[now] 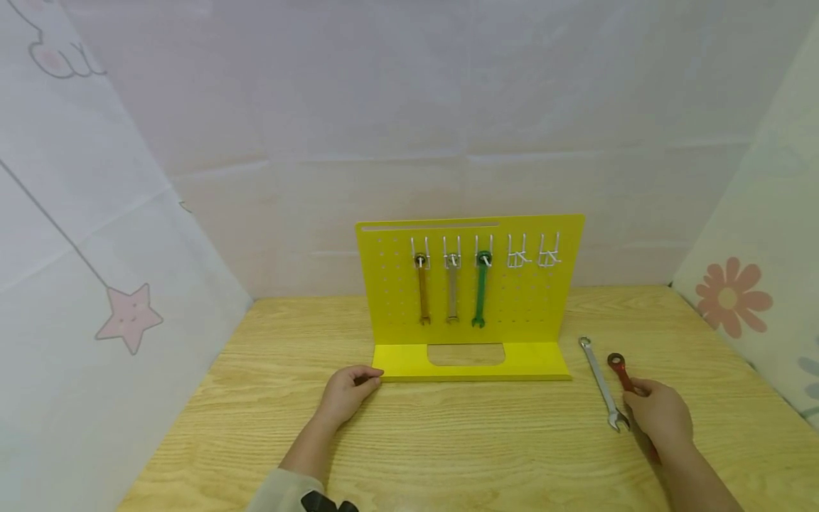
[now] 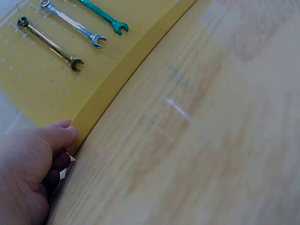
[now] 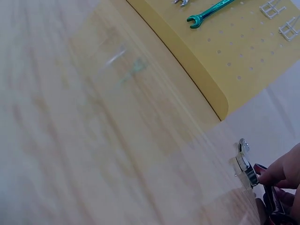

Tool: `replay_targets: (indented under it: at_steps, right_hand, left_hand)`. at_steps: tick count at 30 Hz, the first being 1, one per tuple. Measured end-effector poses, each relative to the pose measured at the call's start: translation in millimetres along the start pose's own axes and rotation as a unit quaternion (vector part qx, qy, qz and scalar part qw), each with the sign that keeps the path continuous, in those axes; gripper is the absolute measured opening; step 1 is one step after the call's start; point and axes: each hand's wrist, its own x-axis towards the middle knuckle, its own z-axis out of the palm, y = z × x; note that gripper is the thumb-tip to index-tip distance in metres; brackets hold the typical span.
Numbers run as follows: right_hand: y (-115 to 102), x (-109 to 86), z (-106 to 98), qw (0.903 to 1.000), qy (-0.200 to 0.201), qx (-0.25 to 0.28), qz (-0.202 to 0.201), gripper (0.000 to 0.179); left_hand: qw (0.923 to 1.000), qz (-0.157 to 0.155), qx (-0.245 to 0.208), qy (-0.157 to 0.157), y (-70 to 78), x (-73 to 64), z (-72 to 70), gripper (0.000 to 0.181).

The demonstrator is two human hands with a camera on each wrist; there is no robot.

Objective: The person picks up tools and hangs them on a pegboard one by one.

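A yellow pegboard stand (image 1: 525, 331) stands upright on the table. My left hand (image 1: 345, 395) pinches the front left corner of its base, the thumb (image 2: 65, 137) lying on the lip. My right hand (image 1: 662, 418) grips a red combination wrench (image 1: 618, 364) by its shaft, ring end pointing away from me; its lower end is partly hidden by the hand. Just left of it a silver combination wrench (image 1: 600, 378) lies on the table. Three wrenches hang by their ring ends on the board: a gold one (image 1: 423, 293), a silver one (image 1: 453, 293) and a green one (image 1: 481, 293).
Two white wire hooks, one left (image 1: 517, 252) and one right (image 1: 549, 252), carry nothing on the board's right side. Light wood tabletop (image 1: 461, 448) surrounds the stand. Printed cloth walls (image 1: 307, 142) enclose the back and sides.
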Motion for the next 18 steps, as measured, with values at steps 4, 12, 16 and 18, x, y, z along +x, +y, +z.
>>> replay_targets:
  at_steps: [4,12,16,18]
  right_hand:
    - [0.0,-0.3,0.8,0.9999,0.004,0.013,-0.003,0.047]
    - [-1.5,1.0,1.3,0.9984,0.009,0.055,0.003,0.052]
    - [-2.2,1.2,0.5,0.9972,0.005,0.074,-0.004,0.053]
    - [-2.4,1.7,0.5,0.9964,0.004,0.084,-0.007,0.054]
  left_hand:
    - [1.0000,-0.001,0.000,0.000,0.2,0.1,-0.1,0.011]
    - [1.0000,-0.003,0.000,0.002,0.8,-0.8,-0.3,0.011]
    - [1.0000,-0.004,-0.001,0.001,0.0,-0.5,-0.1,0.011]
    - [1.0000,-0.003,-0.001,-0.001,-0.4,-0.6,-0.3,0.011]
